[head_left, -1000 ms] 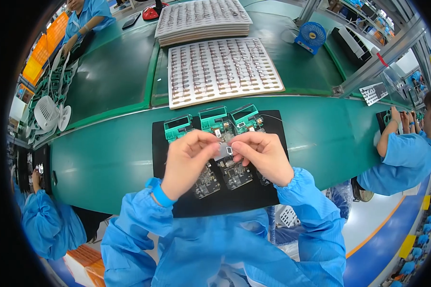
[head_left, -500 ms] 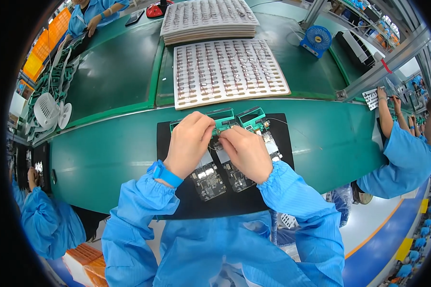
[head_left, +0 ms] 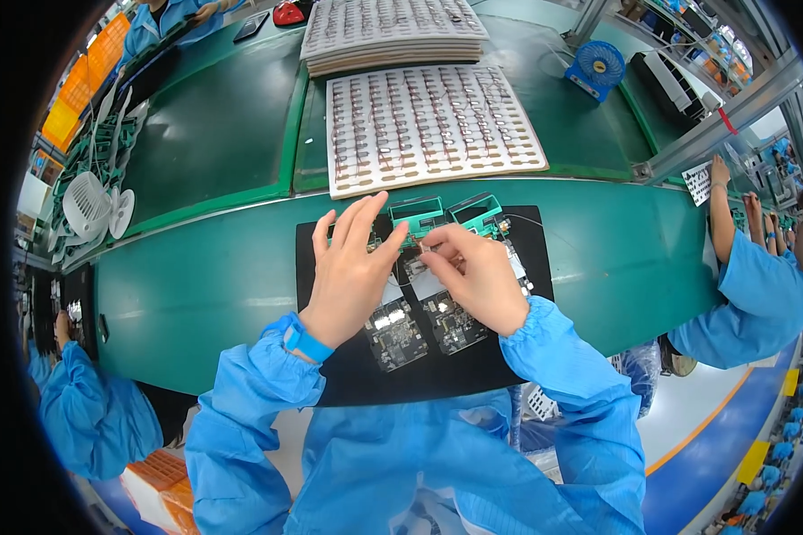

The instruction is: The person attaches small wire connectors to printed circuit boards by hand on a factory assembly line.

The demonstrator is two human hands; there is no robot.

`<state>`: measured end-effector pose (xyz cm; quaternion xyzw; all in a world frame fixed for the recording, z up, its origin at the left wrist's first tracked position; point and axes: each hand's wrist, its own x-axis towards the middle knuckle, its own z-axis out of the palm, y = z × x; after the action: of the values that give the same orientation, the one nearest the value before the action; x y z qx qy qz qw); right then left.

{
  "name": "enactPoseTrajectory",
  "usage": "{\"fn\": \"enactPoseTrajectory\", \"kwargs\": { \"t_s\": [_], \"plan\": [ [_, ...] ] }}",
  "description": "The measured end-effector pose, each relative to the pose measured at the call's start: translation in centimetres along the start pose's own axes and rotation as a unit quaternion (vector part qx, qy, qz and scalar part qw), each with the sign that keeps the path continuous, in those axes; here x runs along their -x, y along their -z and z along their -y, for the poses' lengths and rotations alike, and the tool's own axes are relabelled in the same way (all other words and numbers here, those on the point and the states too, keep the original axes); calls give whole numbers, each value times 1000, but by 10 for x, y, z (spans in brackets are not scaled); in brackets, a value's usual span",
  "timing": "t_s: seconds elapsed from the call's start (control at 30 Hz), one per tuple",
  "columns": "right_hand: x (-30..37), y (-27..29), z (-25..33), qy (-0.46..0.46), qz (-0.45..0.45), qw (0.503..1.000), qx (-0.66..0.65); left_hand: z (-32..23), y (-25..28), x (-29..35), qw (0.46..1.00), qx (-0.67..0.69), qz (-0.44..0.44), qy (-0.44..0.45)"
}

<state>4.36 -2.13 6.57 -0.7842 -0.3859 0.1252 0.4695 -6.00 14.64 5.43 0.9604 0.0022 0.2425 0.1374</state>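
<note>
Holding fingers spread, the left hand (head_left: 346,281) is over the left part of the black mat (head_left: 428,385); mid-mat, the right hand (head_left: 484,278) pinches, contents unclear, beside circuit boards (head_left: 395,337) and green frames (head_left: 415,214).

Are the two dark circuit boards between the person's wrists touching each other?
Apart. The head view shows a strip of black mat between the left board and the right board.

Two hands (head_left: 343,285) (head_left: 480,281), one mat (head_left: 419,385), two near circuit boards (head_left: 395,335) (head_left: 455,321), two fans (head_left: 86,209) (head_left: 598,66) (one white, left; one blue, far right)
</note>
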Motion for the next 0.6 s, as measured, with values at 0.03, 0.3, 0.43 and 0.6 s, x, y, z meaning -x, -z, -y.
{"fn": "enactPoseTrajectory", "kwargs": {
  "t_s": [0.03, 0.3, 0.43, 0.6],
  "plan": [
    [1, 0, 4, -30, -2, 999, -35, -1, 2, 1, 1000, 3, -5, 3],
    [10, -10, 19, -110, 23, 973, -202, -26, 24, 18, 911, 389, -35, 135],
    [11, -17, 41, 14, 6, 997, -71, -20, 30, 30, 732, 606, 13, 312],
    [9, -27, 44, 78, 1, 995, -64, -7, 32, 40, 653, 682, 9, 329]
  ]
}}
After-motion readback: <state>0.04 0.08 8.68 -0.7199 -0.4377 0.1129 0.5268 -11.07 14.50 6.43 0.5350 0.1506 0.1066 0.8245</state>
